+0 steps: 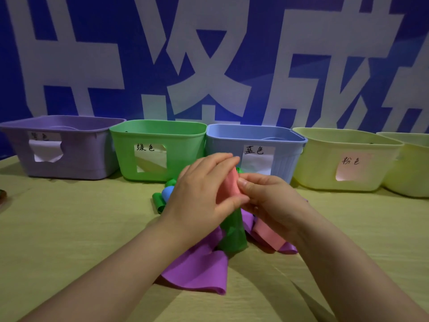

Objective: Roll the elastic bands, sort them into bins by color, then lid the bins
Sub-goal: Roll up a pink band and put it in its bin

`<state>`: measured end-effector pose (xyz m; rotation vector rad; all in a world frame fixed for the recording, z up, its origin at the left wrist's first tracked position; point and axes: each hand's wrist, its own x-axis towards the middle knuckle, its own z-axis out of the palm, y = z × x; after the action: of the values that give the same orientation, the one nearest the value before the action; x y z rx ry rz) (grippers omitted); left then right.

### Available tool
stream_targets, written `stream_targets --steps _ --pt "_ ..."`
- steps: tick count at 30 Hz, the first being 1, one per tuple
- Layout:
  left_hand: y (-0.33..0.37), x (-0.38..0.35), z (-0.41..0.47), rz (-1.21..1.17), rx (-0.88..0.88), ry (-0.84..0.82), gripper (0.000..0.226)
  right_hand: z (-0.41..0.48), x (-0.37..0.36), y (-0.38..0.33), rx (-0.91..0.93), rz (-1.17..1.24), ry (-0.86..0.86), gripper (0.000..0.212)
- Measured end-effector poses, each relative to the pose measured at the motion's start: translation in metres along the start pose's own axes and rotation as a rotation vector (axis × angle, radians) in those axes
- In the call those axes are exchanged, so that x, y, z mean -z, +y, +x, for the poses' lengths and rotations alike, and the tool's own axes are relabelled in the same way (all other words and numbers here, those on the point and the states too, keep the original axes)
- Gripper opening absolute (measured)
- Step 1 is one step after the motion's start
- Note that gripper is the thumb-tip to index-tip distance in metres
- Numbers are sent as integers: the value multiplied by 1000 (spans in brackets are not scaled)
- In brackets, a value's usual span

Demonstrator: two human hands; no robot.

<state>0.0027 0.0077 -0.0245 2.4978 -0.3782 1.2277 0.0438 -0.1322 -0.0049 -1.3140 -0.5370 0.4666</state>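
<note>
Fig.: purple band (197, 268) lies nearest on table (69, 228), bare wood L & R. Above it, left hand (199, 194) & right hand (267, 196) both pinch a pink band (228, 187). Far edge: purple bin (76, 168), green bin (125, 159), blue bin (285, 163), yellow bin (320, 163), open-topped.

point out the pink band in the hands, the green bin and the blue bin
pink band (228, 185): head view, rolled middle
green bin (185, 149): head view, front wall
blue bin (287, 163): head view, front wall
</note>
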Motion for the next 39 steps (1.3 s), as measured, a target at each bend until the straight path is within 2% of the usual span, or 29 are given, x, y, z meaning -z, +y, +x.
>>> stream_targets --steps 3,10,18,28,31,35,39 --pt "2 -4 -1 62 -34 -8 77 0 -1 2 -29 18 -5 21" --pt "2 -7 -1 104 -101 101 48 -3 -6 1 -40 113 -29 21" --pt "1 -7 -2 61 -94 86 38 1 -1 3 -110 8 15 27" --pt "3 -6 0 35 -90 86 26 -2 7 -2 -38 -143 -9 8" --pt "6 -5 0 16 -108 86 24 -2 7 2 -4 -154 3 25" --pt "7 -7 -1 -3 -106 64 26 -1 8 2 19 -178 29 13" --pt "5 -9 -2 -8 -103 51 35 0 6 1 48 -146 -1 17"
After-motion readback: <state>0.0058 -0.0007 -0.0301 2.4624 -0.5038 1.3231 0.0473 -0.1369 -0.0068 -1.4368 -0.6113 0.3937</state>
